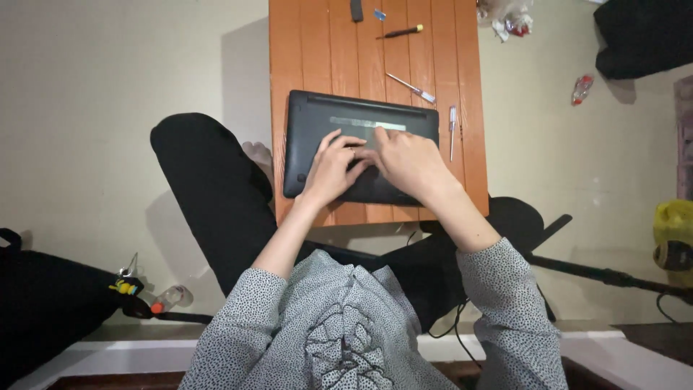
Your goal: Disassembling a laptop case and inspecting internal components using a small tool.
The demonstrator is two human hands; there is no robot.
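Note:
A black laptop (310, 123) lies bottom side up on a small orange wooden table (317, 50). Both of my hands rest on its underside near the middle. My left hand (333, 166) lies flat with its fingers spread toward the grey strip (354, 123) on the case. My right hand (406, 160) presses beside it, fingertips at the strip's right end. Whether a small part is pinched between the fingers is hidden.
Three thin screwdrivers lie on the table: one black-and-yellow (401, 32) at the back, one silver (411, 87) behind the laptop, one (452, 130) at its right. A black bag (43, 303) and a small bottle (170, 297) sit on the floor at left, a yellow bag (673, 224) at right.

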